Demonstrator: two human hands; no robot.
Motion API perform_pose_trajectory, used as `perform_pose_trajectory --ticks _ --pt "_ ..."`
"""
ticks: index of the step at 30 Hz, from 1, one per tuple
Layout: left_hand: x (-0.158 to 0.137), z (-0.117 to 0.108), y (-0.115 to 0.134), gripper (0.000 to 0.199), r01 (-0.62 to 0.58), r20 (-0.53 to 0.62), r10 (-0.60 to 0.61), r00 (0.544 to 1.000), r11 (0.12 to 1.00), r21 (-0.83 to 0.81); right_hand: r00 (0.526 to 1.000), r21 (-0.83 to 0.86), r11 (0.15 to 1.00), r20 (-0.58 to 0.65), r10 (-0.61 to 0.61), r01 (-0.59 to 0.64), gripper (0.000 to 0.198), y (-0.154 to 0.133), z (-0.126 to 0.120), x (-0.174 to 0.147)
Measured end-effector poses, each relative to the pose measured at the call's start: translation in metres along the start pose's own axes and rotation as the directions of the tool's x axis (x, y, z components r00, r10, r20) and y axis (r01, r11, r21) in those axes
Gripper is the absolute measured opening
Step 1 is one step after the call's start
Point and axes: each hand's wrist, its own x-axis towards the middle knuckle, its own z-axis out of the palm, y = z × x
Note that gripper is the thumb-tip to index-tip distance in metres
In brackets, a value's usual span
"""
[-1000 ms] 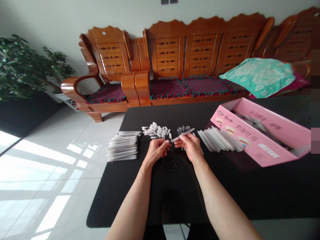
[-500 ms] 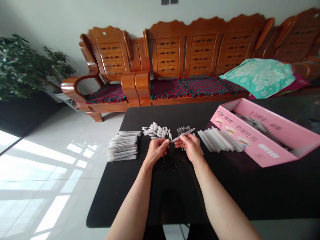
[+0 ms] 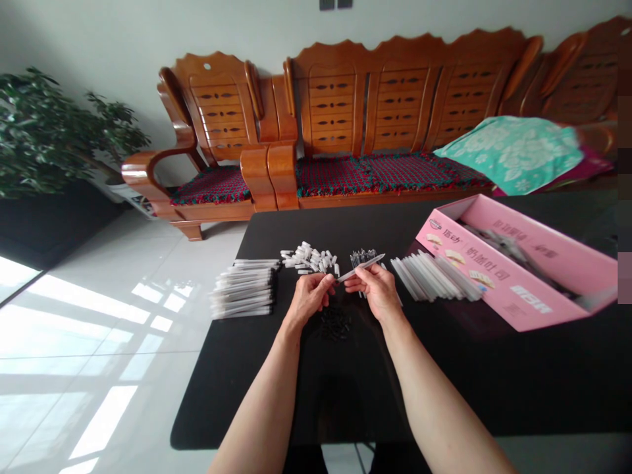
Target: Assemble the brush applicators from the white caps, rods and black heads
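Above the black table, a slim whitish pen (image 3: 369, 263) is held slantwise between both hands, its pointed end up to the right. My right hand (image 3: 379, 293) grips the barrel with thumb and fingers. At the lower left end, my left hand (image 3: 311, 296) is closed in a pinch; a small dark bit shows there, too small to make out. Just behind the hands are a pile of white pen caps (image 3: 311, 255) and a bunch of pen tips (image 3: 363, 255), partly hidden by the pen and right hand. Small black pieces (image 3: 336, 324) lie in a heap below the hands.
A stack of white pens with dark ends (image 3: 244, 289) lies on the left. White barrels (image 3: 429, 276) lie on the right beside an open pink box (image 3: 494, 266) with greyish contents. Beyond the black table (image 3: 237, 382) stands a wooden sofa (image 3: 395, 105).
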Motion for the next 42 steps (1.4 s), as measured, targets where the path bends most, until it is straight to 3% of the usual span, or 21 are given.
perform_pose_trajectory --ticks 3,7,11,18,24,28,32,35,42 --pt "0.0004 0.0008 -0.0013 0.044 -0.005 0.019 0.005 1.0 1.0 -0.014 1.0 0.0 1.0 0.001 0.0 0.0 0.025 0.0 0.0002 0.0001" --pt "0.0018 0.0021 -0.0011 0.036 -0.016 -0.04 0.014 0.999 0.998 -0.067 1.0 -0.004 1.0 0.003 -0.006 0.006 0.024 0.0009 -0.0004 0.0004" --pt "0.0022 0.0011 -0.0015 0.043 -0.033 -0.064 0.027 0.998 0.994 -0.1 1.0 -0.011 1.0 0.003 -0.007 0.007 0.024 0.0008 -0.001 0.0006" --pt "0.0011 0.0011 -0.0035 0.043 -0.002 0.036 0.004 0.999 0.999 -0.052 1.0 -0.016 1.0 0.001 -0.004 0.004 0.025 -0.0003 -0.0002 0.0002" --pt "0.0016 0.0033 0.0003 0.036 -0.003 -0.03 0.0 1.0 0.996 -0.089 1.0 -0.019 1.0 0.01 -0.01 0.011 0.025 0.0002 -0.0001 -0.0003" --pt "0.0015 0.0019 0.0001 0.043 0.001 -0.049 -0.007 0.999 0.993 -0.115 1.0 -0.019 1.0 0.0 -0.008 0.008 0.025 -0.0007 -0.0005 -0.0003" --pt "0.0004 0.0006 -0.0026 0.051 0.009 0.011 -0.008 1.0 0.997 -0.071 1.0 -0.021 1.0 0.003 -0.008 0.008 0.025 -0.0017 -0.0001 -0.0004" --pt "0.0004 0.0015 -0.0033 0.046 0.006 0.05 -0.002 0.999 0.997 -0.072 1.0 -0.021 1.0 0.003 -0.006 0.006 0.025 -0.0015 0.0001 -0.0003" --pt "0.0012 0.0021 0.0 0.038 -0.01 -0.029 0.007 1.0 0.994 -0.11 1.0 -0.02 1.0 0.008 -0.008 0.008 0.024 0.0008 -0.0013 0.0003"
